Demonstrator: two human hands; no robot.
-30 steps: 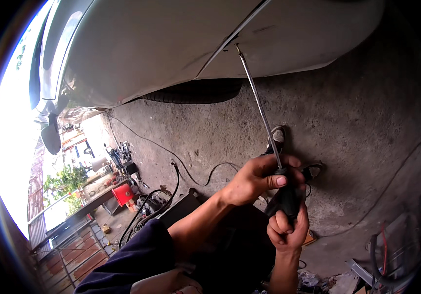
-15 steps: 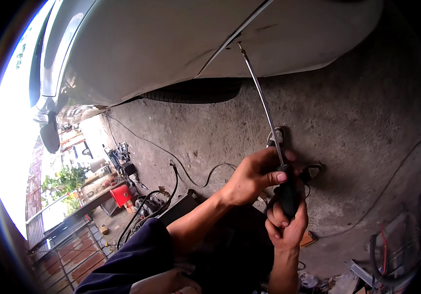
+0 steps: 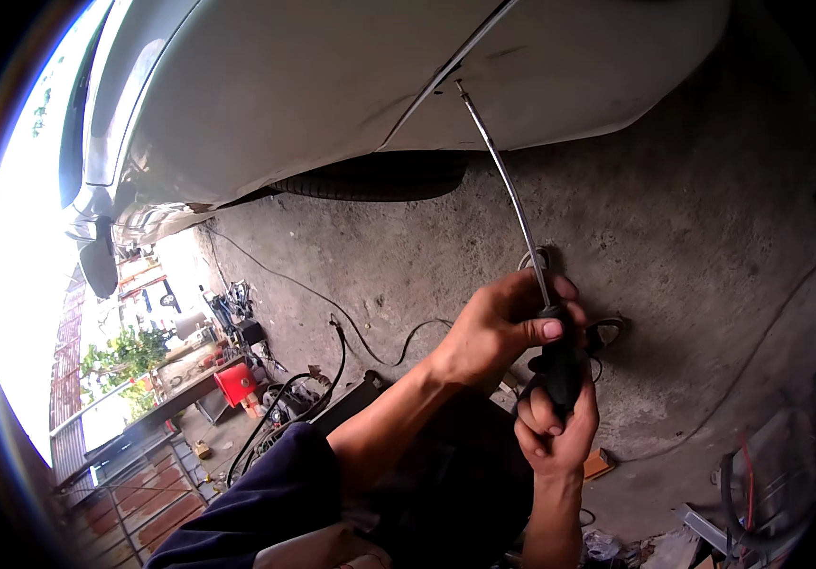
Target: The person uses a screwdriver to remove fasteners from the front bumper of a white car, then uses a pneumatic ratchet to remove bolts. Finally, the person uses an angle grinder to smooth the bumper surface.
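head view: the left hand point(image 3: 498, 332) is pinching around the base of a long metal shaft point(image 3: 507, 183); the right hand point(image 3: 560, 441), nearer, is gripping its black handle point(image 3: 563, 370). the tip is pointing far, toward the pale car panel point(image 3: 304, 85), contact unclear. positioning seems in hand, calling next for steady aim.

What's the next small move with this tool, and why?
Perhaps ease the black handle slightly toward the car panel: the left hand holds its front, the right hand grips behind, and the metal rod points at the panel, contact unclear.
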